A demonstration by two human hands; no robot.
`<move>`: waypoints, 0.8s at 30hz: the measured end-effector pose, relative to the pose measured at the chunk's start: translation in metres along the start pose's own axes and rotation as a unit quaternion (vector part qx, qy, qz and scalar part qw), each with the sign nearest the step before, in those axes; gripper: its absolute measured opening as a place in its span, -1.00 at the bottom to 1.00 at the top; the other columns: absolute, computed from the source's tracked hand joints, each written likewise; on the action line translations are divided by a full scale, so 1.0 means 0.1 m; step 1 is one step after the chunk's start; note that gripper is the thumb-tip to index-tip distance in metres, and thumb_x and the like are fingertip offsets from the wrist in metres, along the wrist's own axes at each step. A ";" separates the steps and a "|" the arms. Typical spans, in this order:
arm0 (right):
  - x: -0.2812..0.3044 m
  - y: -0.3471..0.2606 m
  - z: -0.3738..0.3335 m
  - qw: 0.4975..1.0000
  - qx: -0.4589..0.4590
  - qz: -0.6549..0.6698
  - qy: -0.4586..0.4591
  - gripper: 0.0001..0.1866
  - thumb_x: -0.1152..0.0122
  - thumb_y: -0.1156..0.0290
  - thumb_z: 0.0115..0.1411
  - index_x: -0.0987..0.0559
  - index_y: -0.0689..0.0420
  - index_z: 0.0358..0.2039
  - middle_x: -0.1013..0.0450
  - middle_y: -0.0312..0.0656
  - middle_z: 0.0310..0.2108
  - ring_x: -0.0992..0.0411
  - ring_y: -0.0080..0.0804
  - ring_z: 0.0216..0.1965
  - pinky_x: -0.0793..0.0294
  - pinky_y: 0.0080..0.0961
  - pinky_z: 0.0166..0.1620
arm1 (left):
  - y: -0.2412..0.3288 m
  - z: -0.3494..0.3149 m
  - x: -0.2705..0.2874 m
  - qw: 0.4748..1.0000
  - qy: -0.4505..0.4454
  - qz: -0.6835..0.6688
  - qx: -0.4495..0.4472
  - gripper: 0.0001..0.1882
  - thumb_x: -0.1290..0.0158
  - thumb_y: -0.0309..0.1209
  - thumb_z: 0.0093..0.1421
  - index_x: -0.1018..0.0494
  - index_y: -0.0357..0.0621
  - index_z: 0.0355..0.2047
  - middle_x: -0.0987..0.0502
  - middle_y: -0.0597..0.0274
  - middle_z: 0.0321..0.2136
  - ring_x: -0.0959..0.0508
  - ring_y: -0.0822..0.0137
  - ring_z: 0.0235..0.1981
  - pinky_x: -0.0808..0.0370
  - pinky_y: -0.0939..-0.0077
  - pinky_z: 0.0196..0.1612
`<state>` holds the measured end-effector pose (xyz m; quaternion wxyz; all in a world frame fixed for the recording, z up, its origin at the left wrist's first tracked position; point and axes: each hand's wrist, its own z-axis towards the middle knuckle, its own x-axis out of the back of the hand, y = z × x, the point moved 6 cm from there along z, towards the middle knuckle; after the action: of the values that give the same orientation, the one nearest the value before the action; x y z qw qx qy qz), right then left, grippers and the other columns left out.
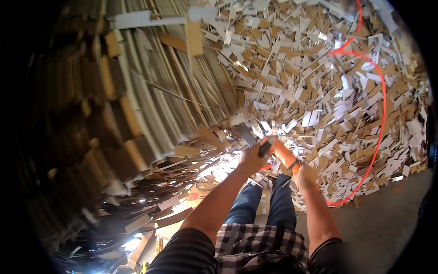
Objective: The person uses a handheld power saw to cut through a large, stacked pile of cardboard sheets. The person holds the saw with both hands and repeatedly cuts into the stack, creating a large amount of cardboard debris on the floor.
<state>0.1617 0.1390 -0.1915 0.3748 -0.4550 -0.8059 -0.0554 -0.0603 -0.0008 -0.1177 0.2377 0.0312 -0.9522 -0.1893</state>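
Between stack edge (175, 134) and grey floor (378, 214), both hands (253, 160) (306, 176) hold an orange tool (284, 154).

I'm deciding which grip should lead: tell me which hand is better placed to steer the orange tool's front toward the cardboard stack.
The left hand, probably: it grips the orange tool near its dark front, closer to the cardboard stack. The right hand holds the rear, farther from the stack.
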 end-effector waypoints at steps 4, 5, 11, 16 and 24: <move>0.36 -0.05 -1.09 0.998 0.008 0.058 -0.006 -0.74 -0.29 0.21 -0.01 -0.62 0.15 -0.43 -0.57 0.09 -0.43 -0.56 0.13 -0.36 -0.56 -0.02 -0.30 | 0.37 -0.86 0.00 0.996 -0.054 0.001 -0.077 -0.49 -0.06 -0.22 0.22 -0.34 0.06 0.19 -0.58 -0.23 -0.37 -0.59 -0.24 -0.30 -0.51 0.04 -0.26; 0.46 -0.06 -1.35 0.999 -0.013 0.039 -0.023 -0.73 -0.29 0.20 -0.01 -0.62 0.15 -0.42 -0.57 0.09 -0.43 -0.56 0.13 -0.35 -0.56 -0.02 -0.29 | 0.46 -1.09 0.04 0.994 -0.060 -0.037 -0.088 -0.48 -0.06 -0.24 0.22 -0.32 0.03 0.20 -0.58 -0.23 -0.36 -0.59 -0.24 -0.30 -0.51 0.02 -0.25; 1.69 -0.32 -2.78 0.985 -0.121 0.043 -0.113 -0.61 -0.24 0.10 0.00 -0.61 0.14 -0.29 -0.59 0.08 -0.34 -0.56 0.09 -0.22 -0.54 -0.06 -0.15 | 1.13 -2.51 0.56 0.984 -0.068 -0.021 -0.166 -0.45 -0.07 -0.27 0.19 -0.30 -0.01 0.21 -0.59 -0.22 -0.34 -0.60 -0.20 -0.25 -0.50 -0.03 -0.20; 2.41 -0.28 -3.13 0.995 -0.053 0.019 -0.088 -0.57 -0.25 0.10 -0.03 -0.60 0.15 -0.23 -0.58 0.12 -0.32 -0.56 0.11 -0.20 -0.54 -0.06 -0.14 | 1.79 -3.26 1.13 0.982 -0.118 -0.005 -0.150 -0.29 -0.07 -0.02 0.21 -0.19 -0.05 0.29 -0.58 -0.18 -0.20 -0.59 -0.18 -0.14 -0.51 0.05 -0.10; 3.78 -0.53 -2.73 0.998 0.049 -0.025 -0.031 -0.70 -0.15 0.23 0.03 -0.60 0.16 -0.31 -0.57 0.11 -0.35 -0.55 0.13 -0.25 -0.54 -0.05 -0.17 | 2.46 -3.36 1.47 0.983 -0.002 -0.003 -0.182 -0.54 -0.12 -0.21 0.11 -0.39 -0.26 -0.06 -0.57 -0.19 -0.33 -0.60 -0.15 -0.25 -0.53 0.05 -0.17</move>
<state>0.1560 0.2522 0.2637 0.3705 -0.4169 -0.8300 -0.0110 -0.0268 0.0891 0.3135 0.2368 -0.0104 -0.9022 -0.3604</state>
